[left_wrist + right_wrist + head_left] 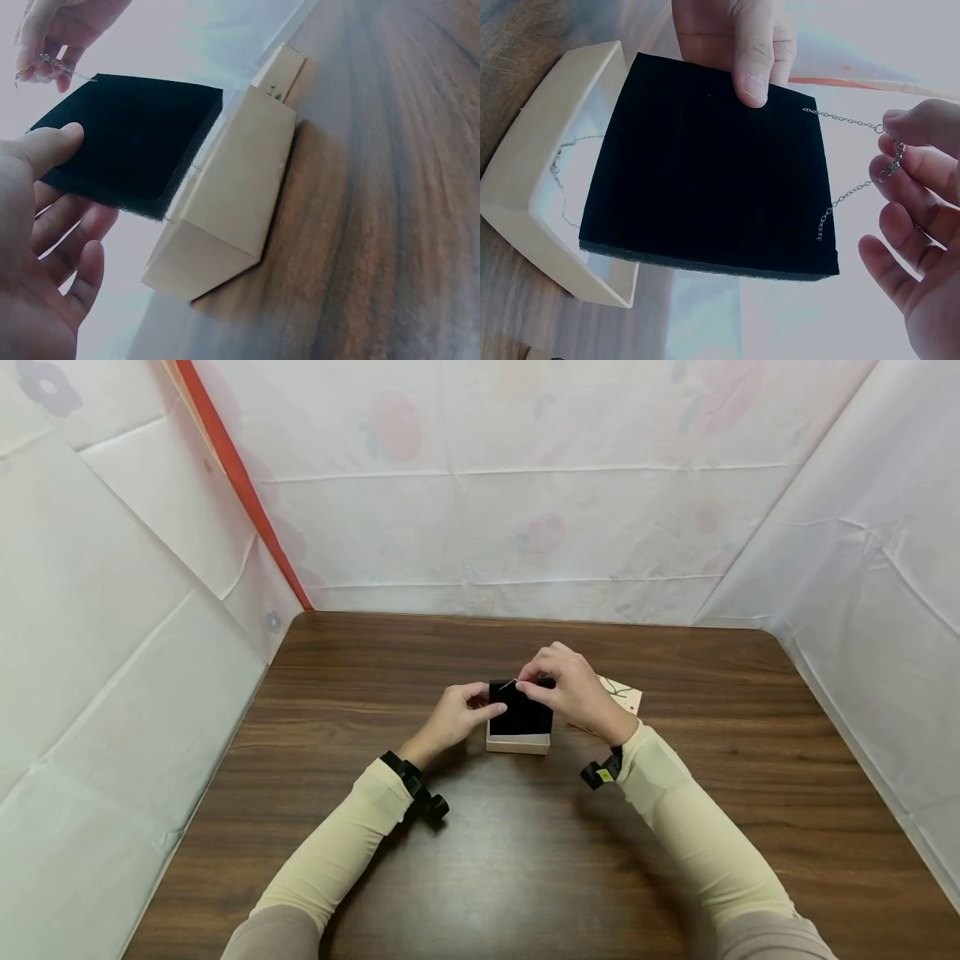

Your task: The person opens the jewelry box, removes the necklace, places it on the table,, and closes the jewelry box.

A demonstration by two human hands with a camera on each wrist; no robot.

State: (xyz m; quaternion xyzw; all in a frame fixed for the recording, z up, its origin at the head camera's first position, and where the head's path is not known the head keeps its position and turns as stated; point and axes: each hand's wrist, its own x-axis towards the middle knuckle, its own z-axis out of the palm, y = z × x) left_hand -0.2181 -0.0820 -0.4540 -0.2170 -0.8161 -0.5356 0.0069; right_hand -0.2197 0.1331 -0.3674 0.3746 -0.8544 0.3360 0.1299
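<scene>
A square black pad [522, 712] is held tilted above a small open cream box [517, 744]. My left hand [454, 717] grips the pad's left edge, thumb on its face [135, 142] and fingers behind. Off the pad's far edge runs a thin silver chain [847, 120], which my right hand [567, 687] pinches between thumb and fingers [922, 161]. More chain [561, 180] hangs from the pad's opposite edge, in front of the box's inside, in the right wrist view. The box [236, 184] stands on the table, beneath the pad.
A cream lid or card with a green pattern [622, 693] lies on the brown wooden table [480, 860], behind my right wrist. Pale patterned cloth [510, 510] hangs behind the table and at both sides, with a red strip [243, 485] at the back left.
</scene>
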